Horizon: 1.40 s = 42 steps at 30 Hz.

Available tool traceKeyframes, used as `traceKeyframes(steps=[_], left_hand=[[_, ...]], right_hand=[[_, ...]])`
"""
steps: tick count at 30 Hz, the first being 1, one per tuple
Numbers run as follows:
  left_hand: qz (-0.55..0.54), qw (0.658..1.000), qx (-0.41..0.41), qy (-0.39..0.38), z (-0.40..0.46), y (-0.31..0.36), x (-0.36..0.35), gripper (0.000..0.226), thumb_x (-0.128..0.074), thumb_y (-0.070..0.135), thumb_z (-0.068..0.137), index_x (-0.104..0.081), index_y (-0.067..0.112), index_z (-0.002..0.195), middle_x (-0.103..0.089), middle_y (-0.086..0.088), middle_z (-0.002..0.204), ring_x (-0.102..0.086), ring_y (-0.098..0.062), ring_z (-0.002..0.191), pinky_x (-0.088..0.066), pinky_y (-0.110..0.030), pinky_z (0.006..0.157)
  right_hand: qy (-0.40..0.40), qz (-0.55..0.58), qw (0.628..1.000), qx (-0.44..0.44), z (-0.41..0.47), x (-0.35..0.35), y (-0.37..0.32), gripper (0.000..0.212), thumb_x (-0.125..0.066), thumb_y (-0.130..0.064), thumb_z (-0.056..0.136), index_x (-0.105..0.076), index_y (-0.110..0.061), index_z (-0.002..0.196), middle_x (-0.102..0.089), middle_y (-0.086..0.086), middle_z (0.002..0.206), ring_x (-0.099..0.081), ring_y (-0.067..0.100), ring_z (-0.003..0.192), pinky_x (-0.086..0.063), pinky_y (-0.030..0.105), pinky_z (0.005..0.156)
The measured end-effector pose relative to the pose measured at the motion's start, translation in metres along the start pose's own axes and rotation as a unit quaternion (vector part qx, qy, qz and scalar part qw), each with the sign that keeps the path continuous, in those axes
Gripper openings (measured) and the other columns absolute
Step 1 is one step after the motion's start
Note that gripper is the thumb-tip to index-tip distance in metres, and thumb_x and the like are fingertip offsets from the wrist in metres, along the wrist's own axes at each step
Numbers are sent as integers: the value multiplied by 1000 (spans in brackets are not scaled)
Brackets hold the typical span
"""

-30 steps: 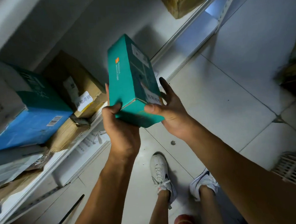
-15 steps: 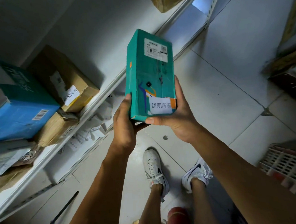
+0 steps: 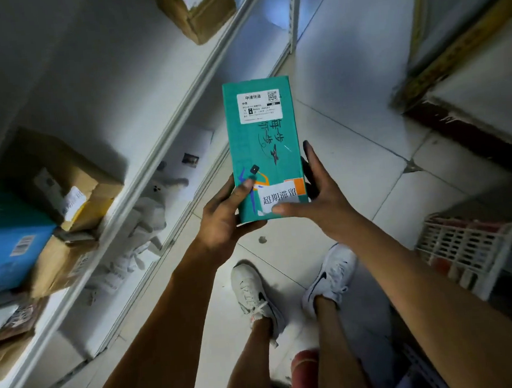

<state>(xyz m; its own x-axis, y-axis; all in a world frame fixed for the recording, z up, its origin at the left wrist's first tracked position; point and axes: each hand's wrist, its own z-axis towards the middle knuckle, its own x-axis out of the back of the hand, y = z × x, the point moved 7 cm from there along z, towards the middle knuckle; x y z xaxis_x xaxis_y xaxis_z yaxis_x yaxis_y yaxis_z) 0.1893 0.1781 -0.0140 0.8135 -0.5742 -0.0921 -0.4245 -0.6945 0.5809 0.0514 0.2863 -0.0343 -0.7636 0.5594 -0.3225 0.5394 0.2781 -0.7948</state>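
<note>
Below both hands, pale tiled floor point(image 3: 352, 162), with two white sneakers point(image 3: 256, 297) planted on it. Left of the hands, a white metal shelf rack point(image 3: 165, 130) running diagonally away, loaded with a blue carton point(image 3: 10, 250) and brown cardboard boxes point(image 3: 75, 182) well out past the left hand. Right of the right hand and lower, a white slatted plastic crate point(image 3: 464, 246). Between the hands, raised over the floor and clear of the rack: a teal parcel box point(image 3: 263, 144), long axis pointing away from the body, broad face turned upward to the camera. Left hand point(image 3: 223, 220) clamped on the near left corner, thumb over the front face, palm under the bottom edge. Right hand point(image 3: 318, 195) gripping the near right edge, thumb across the lower front, fingers point(image 3: 311, 159) stretched up the side. Only the near end held, the far end projecting free. At the far end of the face, a white shipping label point(image 3: 259, 107) with a QR code; under the right thumb, a smaller white sticker point(image 3: 279, 196) printed 超期滞留. Apparently a label check. For a return to the rack, probably a swing leftward, left hand nearer the shelf rim and leading, long axis turned to enter end-first between the cartons.
</note>
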Motion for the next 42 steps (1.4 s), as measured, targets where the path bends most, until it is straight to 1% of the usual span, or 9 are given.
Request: traceKeyframes(steps=[3,8,15,24,27,29,34,38,42], left_hand=[[14,1000,19,-11,1,-2,-22,48,-68,41,89,-65,17,130,-75,-12,115,-72,-31,108,-62,-38,75],[100,993,13,-70,7,-1,-81,54,-69,43,84,-64,24,134,-74,-10,115,-72,-26,106,-61,-40,77],[208,968,22,-139,21,-16,-171,55,-75,44,84,-62,33,136,-72,0,124,-65,-29,120,-60,-54,89],[325,929,-4,-177,29,-37,-289,50,-68,31,95,-57,31,144,-78,3,109,-74,-23,104,-59,-37,79],[347,916,4,-203,23,-50,-326,49,-69,29,95,-58,29,143,-78,0,110,-75,-23,101,-59,-31,70],[361,905,8,-226,17,-60,-351,48,-67,26,97,-57,27,144,-78,-2,111,-74,-22,101,-60,-31,72],[420,863,20,-280,7,-101,-411,48,-64,24,98,-55,25,146,-77,-1,111,-74,-23,104,-60,-38,84],[466,819,29,-333,-6,-140,-454,46,-60,20,101,-53,27,145,-77,-4,111,-74,-22,102,-61,-35,80],[507,774,42,-377,-19,-179,-490,47,-61,19,100,-51,30,145,-78,-4,108,-73,-21,105,-59,-43,90]], right_hand=[[54,96,993,-44,-16,32,4,90,-82,-24,72,-31,-65,134,-52,-26,139,-63,21,123,-58,55,89],[132,166,977,-22,-43,82,8,67,-76,-13,85,-50,-48,136,-61,-11,138,-70,24,112,-58,61,86],[211,243,946,28,-91,162,19,73,-78,-6,77,-53,-36,138,-61,2,138,-65,30,120,-57,60,82],[310,263,913,33,-167,244,38,63,-84,-14,61,-55,-31,115,-68,-5,120,-72,21,103,-61,43,75],[366,289,884,24,-192,273,47,36,-79,-30,75,-58,-28,104,-75,-11,99,-72,15,94,-57,36,75],[395,291,871,21,-212,293,55,21,-73,-23,88,-59,-26,104,-76,-13,96,-72,13,93,-56,37,80],[437,307,845,30,-262,332,82,21,-72,-14,90,-62,-24,106,-77,-9,99,-73,19,97,-59,44,88],[475,338,812,39,-302,352,107,26,-70,-9,91,-61,-26,109,-77,-10,97,-74,19,91,-61,39,81],[509,381,771,39,-339,364,132,38,-72,-9,88,-58,-20,121,-73,9,114,-75,22,88,-62,37,72]])
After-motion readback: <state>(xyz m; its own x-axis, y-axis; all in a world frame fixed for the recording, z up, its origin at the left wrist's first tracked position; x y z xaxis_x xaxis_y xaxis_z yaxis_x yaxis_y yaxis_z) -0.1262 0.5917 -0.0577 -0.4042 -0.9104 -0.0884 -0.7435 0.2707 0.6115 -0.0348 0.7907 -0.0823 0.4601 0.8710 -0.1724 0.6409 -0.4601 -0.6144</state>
